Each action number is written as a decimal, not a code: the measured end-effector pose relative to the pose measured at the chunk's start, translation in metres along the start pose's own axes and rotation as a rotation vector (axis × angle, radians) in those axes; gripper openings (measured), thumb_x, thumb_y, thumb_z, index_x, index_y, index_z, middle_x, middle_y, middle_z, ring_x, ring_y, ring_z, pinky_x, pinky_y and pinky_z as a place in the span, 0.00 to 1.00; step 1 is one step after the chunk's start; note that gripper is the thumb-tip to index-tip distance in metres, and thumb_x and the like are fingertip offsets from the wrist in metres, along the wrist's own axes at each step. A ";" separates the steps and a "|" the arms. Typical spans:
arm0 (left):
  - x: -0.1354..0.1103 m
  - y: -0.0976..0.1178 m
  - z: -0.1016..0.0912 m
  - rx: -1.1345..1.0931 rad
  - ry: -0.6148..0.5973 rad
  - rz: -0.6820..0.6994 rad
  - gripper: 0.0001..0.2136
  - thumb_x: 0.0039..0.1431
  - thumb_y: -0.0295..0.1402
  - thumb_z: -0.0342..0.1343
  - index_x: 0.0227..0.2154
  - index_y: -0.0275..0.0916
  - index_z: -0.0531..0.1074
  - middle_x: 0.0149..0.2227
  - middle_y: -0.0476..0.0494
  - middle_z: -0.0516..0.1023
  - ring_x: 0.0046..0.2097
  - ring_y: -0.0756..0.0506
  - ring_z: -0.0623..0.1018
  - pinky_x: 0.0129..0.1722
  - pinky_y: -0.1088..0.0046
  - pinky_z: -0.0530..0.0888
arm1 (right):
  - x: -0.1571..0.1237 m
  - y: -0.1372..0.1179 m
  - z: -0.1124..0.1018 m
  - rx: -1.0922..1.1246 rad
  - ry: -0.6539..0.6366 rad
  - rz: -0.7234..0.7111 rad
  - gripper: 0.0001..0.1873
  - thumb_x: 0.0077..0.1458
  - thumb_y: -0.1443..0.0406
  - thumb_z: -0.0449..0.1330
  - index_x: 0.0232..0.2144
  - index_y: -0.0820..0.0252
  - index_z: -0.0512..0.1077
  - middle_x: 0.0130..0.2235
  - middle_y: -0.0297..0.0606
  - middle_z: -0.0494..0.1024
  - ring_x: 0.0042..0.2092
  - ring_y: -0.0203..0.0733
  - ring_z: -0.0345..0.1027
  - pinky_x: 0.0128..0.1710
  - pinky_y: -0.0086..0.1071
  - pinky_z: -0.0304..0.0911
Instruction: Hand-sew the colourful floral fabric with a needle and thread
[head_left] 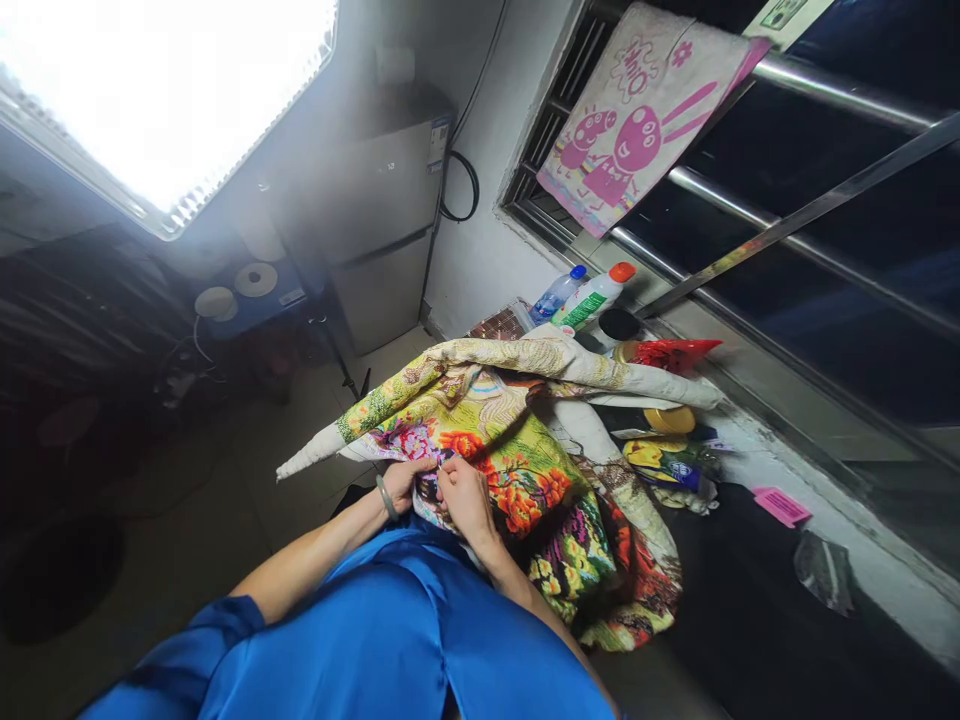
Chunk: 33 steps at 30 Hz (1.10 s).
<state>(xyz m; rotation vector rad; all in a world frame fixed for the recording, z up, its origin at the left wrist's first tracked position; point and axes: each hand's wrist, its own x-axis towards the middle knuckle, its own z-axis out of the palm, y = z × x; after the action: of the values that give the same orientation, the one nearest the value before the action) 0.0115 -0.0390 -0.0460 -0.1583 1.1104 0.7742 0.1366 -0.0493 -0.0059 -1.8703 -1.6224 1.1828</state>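
Note:
A large embroidered cloth (540,440), worked with orange, purple and yellow flowers, lies bunched across my lap and over the surface on the right. Its far side is rolled into a long, pale-edged tube. My left hand (406,481), with a bangle (386,497) at the wrist, is closed on the near left edge of the embroidered cloth. Close beside it, the thumb and fingers of my right hand (463,500) are pinched together just above the flowers. Whatever is in that pinch is too small to make out.
Beyond the cloth stand a white bottle with an orange cap (598,295), a blue-capped bottle (559,293) and a red packet (671,353). A yellow-blue packet (664,460) and pink card (781,507) lie right. A bright lamp (165,90) hangs upper left; a fridge (382,180) stands behind.

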 end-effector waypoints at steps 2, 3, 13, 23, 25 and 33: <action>0.000 0.000 0.001 0.000 0.003 -0.016 0.10 0.37 0.19 0.71 0.22 0.33 0.76 0.21 0.42 0.80 0.27 0.41 0.81 0.37 0.63 0.78 | -0.001 0.003 0.002 0.165 -0.024 0.082 0.09 0.52 0.63 0.54 0.24 0.58 0.73 0.19 0.32 0.74 0.20 0.38 0.67 0.23 0.28 0.61; 0.001 0.000 0.001 0.000 0.007 -0.018 0.10 0.37 0.19 0.71 0.22 0.33 0.76 0.21 0.42 0.80 0.27 0.41 0.81 0.37 0.63 0.78 | -0.001 0.005 0.002 0.228 -0.022 0.108 0.08 0.51 0.62 0.56 0.24 0.58 0.72 0.20 0.33 0.75 0.20 0.38 0.68 0.22 0.28 0.62; 0.003 0.002 0.000 -0.003 -0.011 -0.057 0.08 0.39 0.18 0.67 0.22 0.33 0.75 0.19 0.45 0.78 0.22 0.45 0.77 0.34 0.66 0.78 | -0.001 0.012 0.006 0.392 0.009 0.160 0.07 0.41 0.60 0.61 0.22 0.58 0.74 0.19 0.33 0.73 0.21 0.39 0.66 0.18 0.28 0.61; 0.001 0.003 0.004 0.027 0.005 -0.082 0.08 0.41 0.19 0.64 0.20 0.35 0.72 0.17 0.47 0.75 0.20 0.47 0.74 0.26 0.70 0.76 | -0.003 0.012 0.009 0.313 0.074 0.070 0.07 0.44 0.61 0.59 0.21 0.57 0.74 0.20 0.35 0.76 0.22 0.41 0.70 0.23 0.31 0.64; 0.000 0.004 0.005 0.032 0.011 -0.079 0.07 0.42 0.19 0.63 0.19 0.35 0.71 0.16 0.47 0.74 0.19 0.47 0.74 0.25 0.70 0.75 | -0.003 0.011 0.010 0.325 0.085 0.076 0.08 0.45 0.61 0.59 0.21 0.58 0.75 0.20 0.35 0.76 0.22 0.42 0.70 0.24 0.31 0.65; 0.001 0.004 0.003 0.040 -0.034 -0.119 0.07 0.46 0.21 0.63 0.19 0.35 0.71 0.16 0.46 0.74 0.18 0.46 0.73 0.27 0.67 0.76 | 0.000 0.013 0.017 0.436 0.083 0.164 0.09 0.43 0.58 0.62 0.22 0.58 0.73 0.19 0.35 0.75 0.22 0.42 0.71 0.21 0.30 0.64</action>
<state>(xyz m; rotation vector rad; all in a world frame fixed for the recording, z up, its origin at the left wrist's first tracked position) 0.0112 -0.0345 -0.0441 -0.1757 1.0735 0.6462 0.1311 -0.0560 -0.0249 -1.7598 -1.0734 1.3748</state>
